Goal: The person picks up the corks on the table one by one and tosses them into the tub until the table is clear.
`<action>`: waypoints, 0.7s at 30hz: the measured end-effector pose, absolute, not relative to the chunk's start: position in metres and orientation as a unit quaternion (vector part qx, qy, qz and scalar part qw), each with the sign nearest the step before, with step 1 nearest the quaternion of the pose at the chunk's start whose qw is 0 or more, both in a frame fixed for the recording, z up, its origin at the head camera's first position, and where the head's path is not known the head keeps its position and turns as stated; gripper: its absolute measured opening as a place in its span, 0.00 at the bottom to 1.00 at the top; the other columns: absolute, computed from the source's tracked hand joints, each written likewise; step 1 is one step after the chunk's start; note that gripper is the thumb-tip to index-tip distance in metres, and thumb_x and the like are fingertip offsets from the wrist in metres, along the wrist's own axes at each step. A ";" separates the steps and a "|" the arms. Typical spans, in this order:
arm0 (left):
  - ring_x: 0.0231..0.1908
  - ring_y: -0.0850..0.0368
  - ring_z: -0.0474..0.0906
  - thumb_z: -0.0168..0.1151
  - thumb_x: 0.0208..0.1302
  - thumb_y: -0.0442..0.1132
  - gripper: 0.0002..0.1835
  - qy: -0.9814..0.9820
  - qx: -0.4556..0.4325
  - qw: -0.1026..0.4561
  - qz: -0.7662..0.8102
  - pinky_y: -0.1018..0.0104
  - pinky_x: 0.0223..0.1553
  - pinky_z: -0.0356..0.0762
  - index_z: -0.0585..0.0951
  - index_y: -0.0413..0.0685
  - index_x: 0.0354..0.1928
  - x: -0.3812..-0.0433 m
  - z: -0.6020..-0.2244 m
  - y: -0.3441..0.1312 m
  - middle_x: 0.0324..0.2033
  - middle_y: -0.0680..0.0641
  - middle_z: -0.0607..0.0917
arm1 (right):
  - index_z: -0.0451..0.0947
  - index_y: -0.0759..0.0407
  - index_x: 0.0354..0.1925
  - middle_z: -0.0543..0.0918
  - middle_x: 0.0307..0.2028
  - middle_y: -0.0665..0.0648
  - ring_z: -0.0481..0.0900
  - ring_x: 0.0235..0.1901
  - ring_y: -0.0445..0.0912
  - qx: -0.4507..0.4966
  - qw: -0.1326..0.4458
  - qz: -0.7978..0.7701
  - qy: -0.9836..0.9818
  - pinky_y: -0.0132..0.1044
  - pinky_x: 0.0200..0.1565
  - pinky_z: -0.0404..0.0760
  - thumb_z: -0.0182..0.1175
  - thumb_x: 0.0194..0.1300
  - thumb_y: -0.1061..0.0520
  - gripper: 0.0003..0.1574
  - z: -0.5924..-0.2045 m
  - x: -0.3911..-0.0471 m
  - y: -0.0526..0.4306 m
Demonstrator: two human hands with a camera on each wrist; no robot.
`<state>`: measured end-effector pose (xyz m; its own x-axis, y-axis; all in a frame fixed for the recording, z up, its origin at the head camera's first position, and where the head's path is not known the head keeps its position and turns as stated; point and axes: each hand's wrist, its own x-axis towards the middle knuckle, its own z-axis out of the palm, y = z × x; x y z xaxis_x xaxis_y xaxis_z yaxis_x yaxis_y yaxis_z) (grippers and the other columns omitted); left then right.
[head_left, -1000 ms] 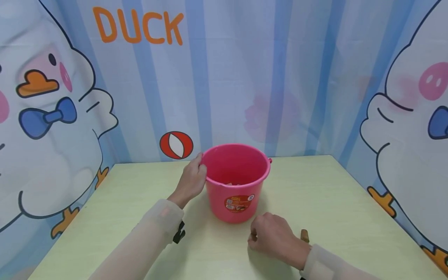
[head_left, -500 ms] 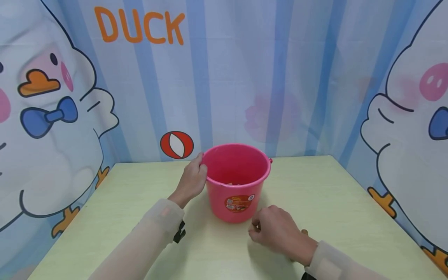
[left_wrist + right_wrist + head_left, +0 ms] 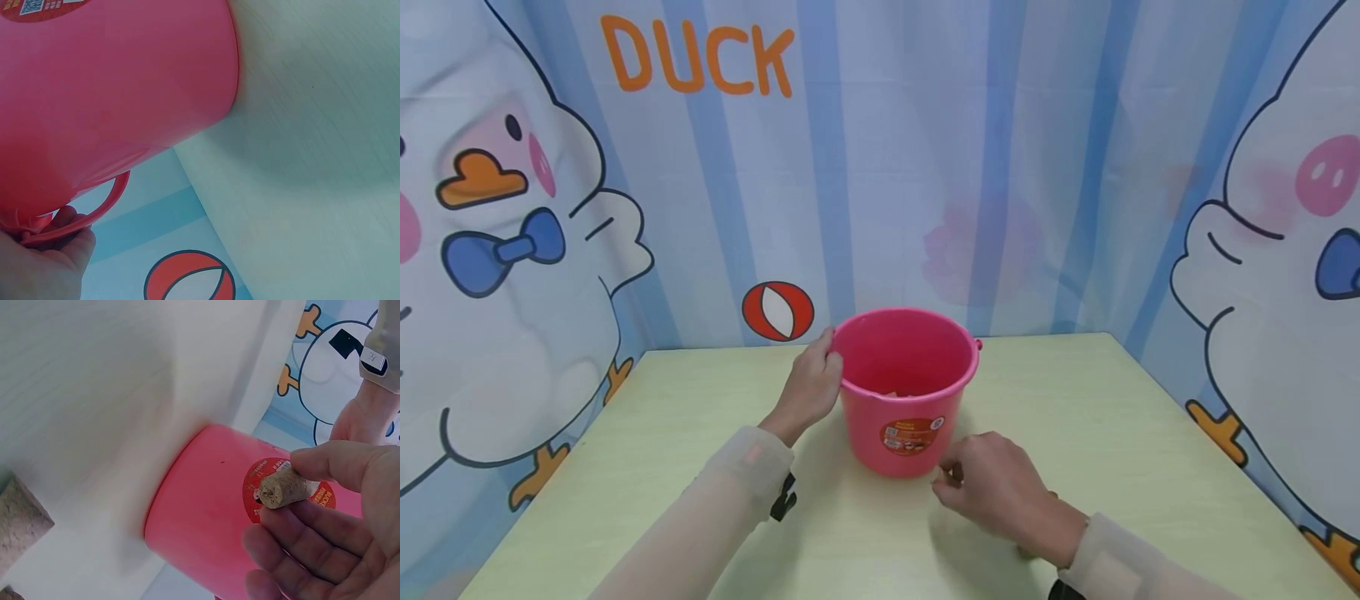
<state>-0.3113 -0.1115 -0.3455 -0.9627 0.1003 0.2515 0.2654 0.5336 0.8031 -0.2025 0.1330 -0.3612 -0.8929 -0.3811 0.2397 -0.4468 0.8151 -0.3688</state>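
Note:
A pink bucket [image 3: 868, 433] stands upright on the table, with light-coloured bits just visible inside it. My left hand [image 3: 808, 385] grips the bucket's rim and handle at its left side; in the left wrist view the fingers go round the pink handle [image 3: 115, 195]. Low in front of the bucket, on its right, is my right hand [image 3: 996, 487]. Between thumb and fingers it pinches a cork [image 3: 284, 487], best seen in the right wrist view. Another cork [image 3: 22, 522] lies on the table near the right wrist, mostly hidden by it in the head view.
The pale table [image 3: 1120, 433] reaches back to a striped blue curtain [image 3: 902, 167] printed with ducks. Part of a further brown piece [image 3: 9, 594] shows at the lower left corner of the right wrist view.
My right hand has risen slightly and come nearer the bucket with the cork, its forearm now covering more of the cork on the table. The left hand and bucket have stayed put.

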 end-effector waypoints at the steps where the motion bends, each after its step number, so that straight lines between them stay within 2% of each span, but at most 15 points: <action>1: 0.76 0.43 0.57 0.40 0.80 0.43 0.34 -0.871 -0.106 0.089 -0.471 0.47 0.68 0.69 0.48 0.44 0.82 -0.311 -0.345 -0.111 0.79 0.45 0.58 | 0.84 0.46 0.22 0.74 0.15 0.39 0.71 0.19 0.38 0.216 0.079 0.214 -0.949 0.31 0.22 0.72 0.76 0.57 0.54 0.11 -0.360 -0.202 0.133; 7: 0.76 0.43 0.56 0.40 0.80 0.43 0.34 -0.870 -0.109 0.086 -0.472 0.47 0.68 0.69 0.47 0.45 0.82 -0.309 -0.344 -0.111 0.80 0.45 0.56 | 0.86 0.47 0.25 0.75 0.17 0.38 0.72 0.21 0.38 0.204 0.090 0.218 -0.950 0.31 0.24 0.75 0.76 0.56 0.54 0.08 -0.355 -0.202 0.133; 16: 0.75 0.44 0.58 0.40 0.79 0.43 0.34 -0.871 -0.104 0.084 -0.473 0.50 0.67 0.71 0.47 0.47 0.82 -0.309 -0.344 -0.111 0.79 0.47 0.58 | 0.83 0.45 0.22 0.74 0.17 0.38 0.71 0.23 0.38 0.199 0.121 0.207 -0.950 0.32 0.27 0.74 0.77 0.56 0.53 0.12 -0.351 -0.200 0.133; 21: 0.76 0.44 0.58 0.40 0.80 0.43 0.34 -0.869 -0.102 0.083 -0.477 0.50 0.67 0.71 0.47 0.47 0.82 -0.308 -0.344 -0.111 0.79 0.47 0.57 | 0.84 0.45 0.24 0.75 0.19 0.37 0.72 0.23 0.37 0.200 0.128 0.210 -0.948 0.32 0.28 0.75 0.77 0.56 0.53 0.10 -0.349 -0.199 0.133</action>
